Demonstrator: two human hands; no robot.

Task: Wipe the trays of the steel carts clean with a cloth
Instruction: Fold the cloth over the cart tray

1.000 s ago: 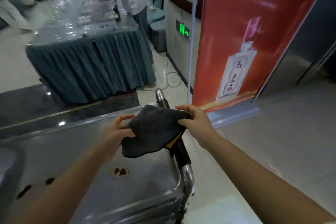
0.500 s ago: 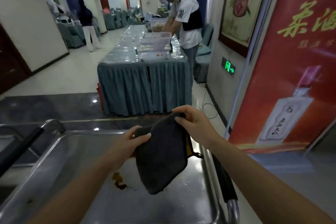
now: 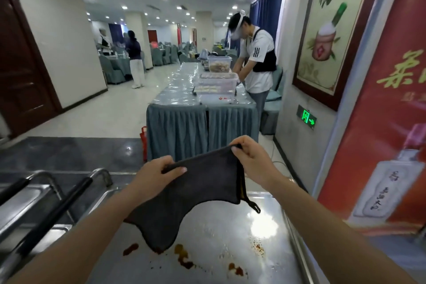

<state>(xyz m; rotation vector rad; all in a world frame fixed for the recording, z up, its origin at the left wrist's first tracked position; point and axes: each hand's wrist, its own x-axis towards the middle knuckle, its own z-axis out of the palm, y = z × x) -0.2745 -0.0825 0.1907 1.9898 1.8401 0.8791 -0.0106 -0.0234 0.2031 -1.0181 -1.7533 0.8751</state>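
both hands up in front, cloth (image 3: 198,193) stretched between them by its top edge. left hand (image 3: 156,173) pinches the left corner, thumb laid over the edge; right hand (image 3: 251,159) pinches the right corner and sits a bit higher and further out. so each grip is pressed together on fabric, nothing spread.

cloth's long axis runs left-right along that top edge, tilted up toward the right. the rest hangs down and toward the body, lower hem drooping close over the tray (image 3: 230,226) of the steel cart. can't tell if the lowest tip actually touches the metal.

key relation: the brown stains (image 3: 184,258) lie on the tray below and nearer the body than both grips, roughly under the hem's low point. a second speckled patch (image 3: 259,246) sits right of that, on the right hand's side. left hand is lower, so nearer the main stains.

judgement: wiping hasn't started, tray still dirty. next move needs the cloth dropped flat or bunched and brought down and back onto the stains.

a second cart (image 3: 27,203) stands just left, handle bars between.
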